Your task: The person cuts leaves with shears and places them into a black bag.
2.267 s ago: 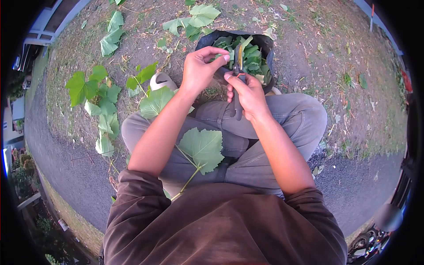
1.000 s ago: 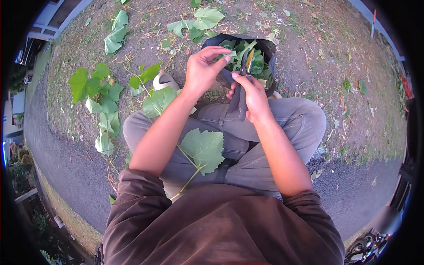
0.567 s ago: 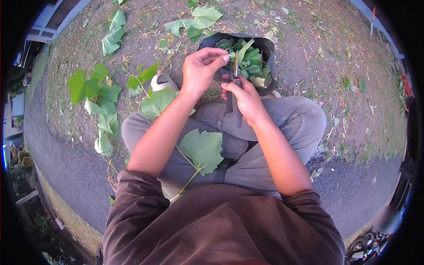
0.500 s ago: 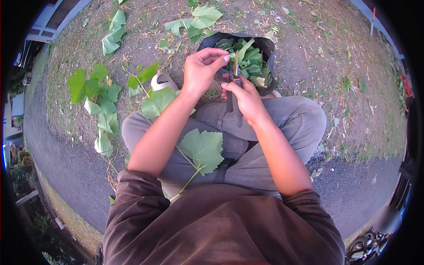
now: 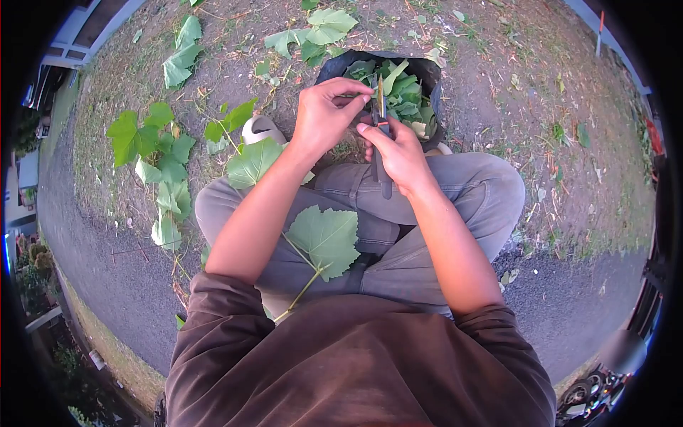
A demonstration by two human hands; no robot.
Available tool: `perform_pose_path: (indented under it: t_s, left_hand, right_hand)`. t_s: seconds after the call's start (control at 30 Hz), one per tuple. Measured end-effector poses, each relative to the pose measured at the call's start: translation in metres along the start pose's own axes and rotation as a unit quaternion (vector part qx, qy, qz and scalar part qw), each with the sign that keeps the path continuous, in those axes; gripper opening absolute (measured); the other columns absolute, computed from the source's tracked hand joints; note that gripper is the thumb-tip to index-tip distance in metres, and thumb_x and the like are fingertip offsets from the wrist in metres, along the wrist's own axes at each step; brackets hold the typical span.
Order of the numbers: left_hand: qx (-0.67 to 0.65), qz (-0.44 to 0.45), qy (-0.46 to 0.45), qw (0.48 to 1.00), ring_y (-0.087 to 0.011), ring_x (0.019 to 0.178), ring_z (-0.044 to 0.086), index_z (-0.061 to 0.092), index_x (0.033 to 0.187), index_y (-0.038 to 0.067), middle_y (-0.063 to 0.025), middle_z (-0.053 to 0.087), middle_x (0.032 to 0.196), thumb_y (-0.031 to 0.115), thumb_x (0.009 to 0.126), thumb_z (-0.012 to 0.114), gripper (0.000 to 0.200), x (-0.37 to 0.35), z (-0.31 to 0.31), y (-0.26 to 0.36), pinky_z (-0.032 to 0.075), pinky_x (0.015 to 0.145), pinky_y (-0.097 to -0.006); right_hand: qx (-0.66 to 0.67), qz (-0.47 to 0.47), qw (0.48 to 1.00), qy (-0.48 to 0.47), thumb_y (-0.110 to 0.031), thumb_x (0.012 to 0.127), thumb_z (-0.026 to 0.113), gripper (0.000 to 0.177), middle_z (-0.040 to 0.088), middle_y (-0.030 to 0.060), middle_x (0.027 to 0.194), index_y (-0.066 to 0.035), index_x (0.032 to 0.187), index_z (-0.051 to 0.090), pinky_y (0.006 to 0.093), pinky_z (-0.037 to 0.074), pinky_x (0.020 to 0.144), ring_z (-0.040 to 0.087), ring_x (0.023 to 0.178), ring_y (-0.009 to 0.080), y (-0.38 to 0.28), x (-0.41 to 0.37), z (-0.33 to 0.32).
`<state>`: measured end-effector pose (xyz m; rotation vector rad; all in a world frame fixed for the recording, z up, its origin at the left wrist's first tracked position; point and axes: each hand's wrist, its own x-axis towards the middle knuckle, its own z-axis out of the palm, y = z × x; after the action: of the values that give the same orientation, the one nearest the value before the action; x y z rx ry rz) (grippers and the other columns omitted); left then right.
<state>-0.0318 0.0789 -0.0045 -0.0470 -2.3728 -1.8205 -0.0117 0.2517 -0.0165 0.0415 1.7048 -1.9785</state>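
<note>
I sit cross-legged on the ground with a black bag [image 5: 334,65] of cut green leaves in front of my knees. My right hand [image 5: 400,156] grips dark pruning shears [image 5: 379,121], blades pointing up over the bag. My left hand [image 5: 324,117] pinches a thin green stem [image 5: 353,95] by its fingertips and holds it against the blades. A large lobed leaf [image 5: 325,238] with a long stalk lies on my lap.
More leafy cuttings [image 5: 158,153] lie on the bare dirt to my left and beyond the bag [image 5: 313,28]. A pale shoe [image 5: 260,129] shows by my left knee. A paved path [image 5: 107,285] runs along the left; gravel lies at the right.
The shears swung from tilted right to upright and shifted slightly left. My left fingers stayed at the blades, pinching the stem. The leaves in the bag look slightly rearranged.
</note>
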Motion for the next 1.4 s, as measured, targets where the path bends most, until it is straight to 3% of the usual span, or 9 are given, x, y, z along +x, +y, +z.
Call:
perform_pose_path:
  t_s: [0.2,0.43,0.5,0.6,0.73,0.83,0.97,1.23,1.4]
  left_hand:
    - [0.008,-0.041,0.016,0.999,-0.0128,0.1,0.074,0.077,0.112,-0.001,-0.0087,0.079,0.108,0.001,0.093,0.076,0.019,0.002,0.001,-0.002,0.061,0.089,-0.0278]
    - [-0.13,-0.038,0.062,0.989,-0.0118,0.097,0.074,0.078,0.108,-0.001,-0.0068,0.079,0.103,0.004,0.094,0.075,0.016,0.013,-0.009,-0.02,0.057,0.088,-0.0269]
    - [-0.138,0.026,0.076,0.987,-0.0116,0.097,0.074,0.077,0.108,-0.001,-0.0064,0.079,0.104,0.004,0.094,0.075,0.015,0.013,-0.006,-0.023,0.058,0.087,-0.0272]
    - [-0.147,-0.049,0.058,0.986,-0.0116,0.096,0.075,0.077,0.108,-0.001,-0.0058,0.079,0.104,0.004,0.093,0.076,0.015,0.01,-0.006,-0.014,0.058,0.087,-0.0274]
    - [-0.093,-0.056,0.055,0.993,-0.0136,0.1,0.074,0.074,0.111,-0.003,-0.0085,0.077,0.107,0.0,0.094,0.075,0.017,0.008,-0.003,-0.011,0.06,0.093,-0.0303]
    - [-0.07,-0.05,0.05,0.995,-0.0127,0.1,0.074,0.073,0.11,-0.003,-0.0087,0.077,0.107,-0.001,0.094,0.075,0.016,0.007,0.0,-0.012,0.06,0.094,-0.0297]
    - [-0.106,-0.033,0.011,0.994,-0.012,0.093,0.075,0.075,0.107,-0.002,-0.0066,0.078,0.099,0.002,0.093,0.077,0.015,0.003,0.005,-0.011,0.061,0.086,-0.0273]
    - [-0.069,-0.038,0.005,0.997,-0.0125,0.091,0.076,0.075,0.105,-0.001,-0.0079,0.079,0.099,0.002,0.091,0.078,0.014,0.004,0.002,-0.01,0.062,0.086,-0.028]
    - [-0.063,-0.025,0.02,0.997,-0.0126,0.098,0.074,0.072,0.107,-0.002,-0.0093,0.077,0.105,-0.001,0.093,0.077,0.014,0.005,0.001,-0.007,0.061,0.091,-0.0273]
  right_hand:
    - [0.058,0.048,0.997,-0.001,-0.026,0.098,0.077,0.026,0.059,-0.0016,0.077,-0.005,0.11,0.067,0.0279,0.048,0.056,0.056,0.062,0.0097,-0.003,0.0,-0.002]
    - [0.149,0.068,0.987,-0.004,-0.025,0.096,0.078,0.026,0.062,0.0014,0.08,-0.005,0.109,0.067,0.0288,0.051,0.06,0.06,0.064,0.0119,-0.009,-0.001,-0.002]
    - [0.134,0.062,0.989,-0.013,-0.024,0.097,0.076,0.028,0.063,0.0016,0.083,-0.004,0.114,0.066,0.0288,0.052,0.065,0.062,0.069,0.0125,-0.004,0.0,0.0]
    - [0.102,0.05,0.993,-0.028,-0.024,0.097,0.075,0.034,0.063,0.0022,0.088,-0.003,0.122,0.065,0.0285,0.053,0.071,0.064,0.076,0.0134,-0.003,-0.001,0.002]
    - [0.092,0.036,0.995,-0.027,-0.023,0.092,0.079,0.038,0.062,0.001,0.084,0.0,0.119,0.064,0.0274,0.049,0.07,0.061,0.073,0.0116,-0.005,-0.004,0.006]
    - [0.082,0.04,0.995,-0.039,-0.022,0.093,0.077,0.039,0.063,0.0022,0.089,-0.002,0.124,0.064,0.0292,0.053,0.073,0.064,0.079,0.0141,-0.002,-0.002,0.002]
    - [0.069,0.043,0.996,-0.033,-0.021,0.094,0.077,0.038,0.063,0.0021,0.089,-0.001,0.123,0.064,0.029,0.053,0.073,0.064,0.079,0.0134,-0.001,0.0,0.0]
    - [0.071,0.016,0.997,-0.02,-0.021,0.093,0.08,0.033,0.064,0.0004,0.08,-0.001,0.116,0.068,0.0261,0.047,0.062,0.06,0.067,0.0087,0.001,0.0,0.0]
    - [0.075,0.011,0.997,-0.008,-0.02,0.094,0.08,0.03,0.063,-0.0003,0.077,-0.001,0.114,0.069,0.027,0.049,0.058,0.06,0.063,0.0092,-0.003,-0.003,0.002]
